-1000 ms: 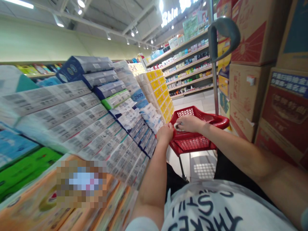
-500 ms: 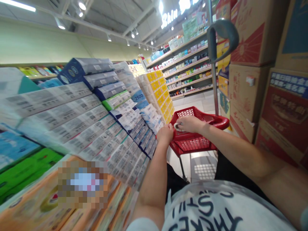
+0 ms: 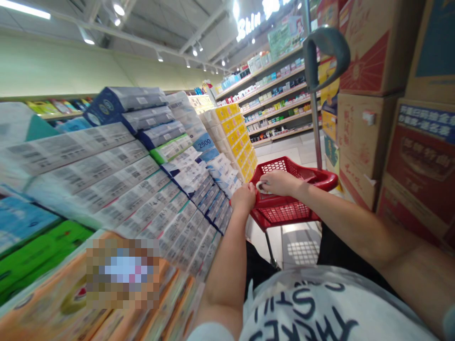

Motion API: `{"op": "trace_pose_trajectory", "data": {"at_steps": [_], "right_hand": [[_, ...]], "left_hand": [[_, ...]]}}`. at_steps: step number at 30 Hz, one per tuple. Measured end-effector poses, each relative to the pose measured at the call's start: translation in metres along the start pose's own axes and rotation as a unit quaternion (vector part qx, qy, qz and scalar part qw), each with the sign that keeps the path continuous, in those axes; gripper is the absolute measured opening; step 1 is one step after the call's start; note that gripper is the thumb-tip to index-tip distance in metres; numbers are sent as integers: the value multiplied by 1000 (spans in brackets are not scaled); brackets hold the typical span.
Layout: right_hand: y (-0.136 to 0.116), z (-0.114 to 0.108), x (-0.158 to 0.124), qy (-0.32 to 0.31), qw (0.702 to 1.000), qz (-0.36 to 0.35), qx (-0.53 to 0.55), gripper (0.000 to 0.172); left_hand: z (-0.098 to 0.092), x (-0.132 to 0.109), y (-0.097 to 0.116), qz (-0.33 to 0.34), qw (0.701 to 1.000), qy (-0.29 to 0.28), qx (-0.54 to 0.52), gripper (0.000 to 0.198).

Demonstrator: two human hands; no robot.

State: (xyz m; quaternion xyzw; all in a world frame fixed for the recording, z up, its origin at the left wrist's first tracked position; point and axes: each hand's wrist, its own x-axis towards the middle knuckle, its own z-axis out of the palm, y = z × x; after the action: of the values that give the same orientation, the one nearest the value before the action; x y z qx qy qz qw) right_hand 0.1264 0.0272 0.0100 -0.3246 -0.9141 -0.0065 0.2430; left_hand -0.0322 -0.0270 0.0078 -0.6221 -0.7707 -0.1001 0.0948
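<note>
A red shopping cart (image 3: 280, 214) with a lattice basket stands in front of my body, its red handle running crosswise toward me. My left hand (image 3: 245, 196) is closed round the left end of the handle. Beside it, my right hand (image 3: 275, 182) presses down on the handle with curled fingers around a small white wad (image 3: 263, 186) that looks like a cloth or wipe. Only its edge shows under the fingers. The two hands are close together, nearly touching.
Stacked tissue packs (image 3: 142, 189) crowd the left side, with yellow-and-white packs (image 3: 238, 137) further on. Cardboard boxes (image 3: 366, 142) are piled on the right. Near them rises a metal pole with a grey hook-shaped handle (image 3: 311, 59). Product shelves (image 3: 277, 99) stand ahead beyond the pale floor.
My right hand has shifted very slightly left along the handle with the white wad. My left hand and the cart stay in the same place.
</note>
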Motion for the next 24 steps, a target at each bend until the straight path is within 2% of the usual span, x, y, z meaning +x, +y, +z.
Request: {"op": "trace_pose_trajectory", "data": {"at_steps": [6,24], "right_hand": [[-2,-2,-1,-16,1000,11,-1,27],[-2,-2,-1,-8,1000,3,-8,27]], "left_hand": [[0,0,0,-1,1000,3,-2,47],[-1,-1,2,-9,1000,-2,-7,48]]}}
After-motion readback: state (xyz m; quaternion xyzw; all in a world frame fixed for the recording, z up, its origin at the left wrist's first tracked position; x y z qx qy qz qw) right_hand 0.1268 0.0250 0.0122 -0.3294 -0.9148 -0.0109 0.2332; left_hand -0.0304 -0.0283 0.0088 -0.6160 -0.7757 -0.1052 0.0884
